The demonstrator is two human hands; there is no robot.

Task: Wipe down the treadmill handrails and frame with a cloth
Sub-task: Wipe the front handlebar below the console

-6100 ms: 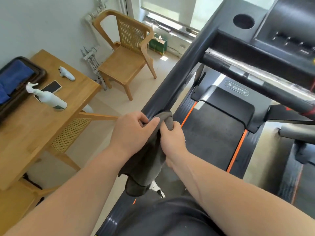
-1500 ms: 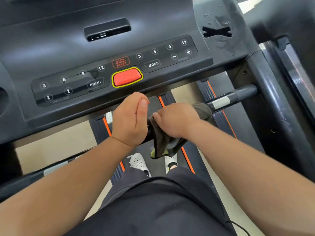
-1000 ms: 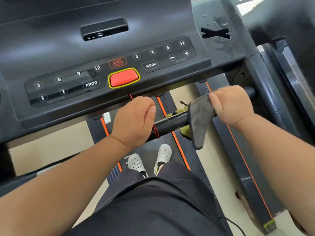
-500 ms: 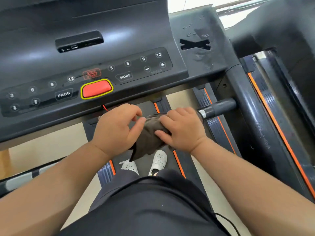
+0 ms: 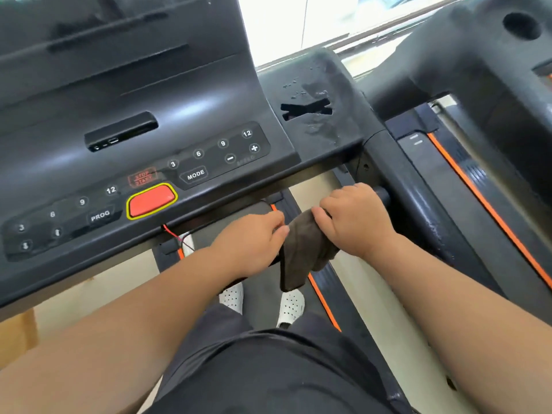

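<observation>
View from a person's head, looking down at both bare forearms reaching forward under the control panel (image 5: 143, 162) of a black treadmill. The right hand (image 5: 355, 222) is wrapped over the crossbar handrail (image 5: 383, 195) close to where it meets the right upright of the frame (image 5: 418, 204), its fingers curled down and closed on a dark brown cloth (image 5: 301, 252). The cloth is bunched under that hand against the bar, and its loose end hangs straight down below the bar, between the two hands. The left hand (image 5: 251, 243) sits just left of the cloth, fingers curled together around the same bar, fingertips touching the edge of the cloth. On the panel above the hands are a red button (image 5: 151, 201) with a yellow rim, keys marked PROG and MODE, and round number keys. A thin red cord (image 5: 174, 236) hangs down from the underside of the panel, left of the left hand. Below the bar, two white perforated shoes (image 5: 291, 306) stand on the dark belt (image 5: 263, 282), which has an orange stripe along its right edge. Dark shorts fill the bottom of the view
</observation>
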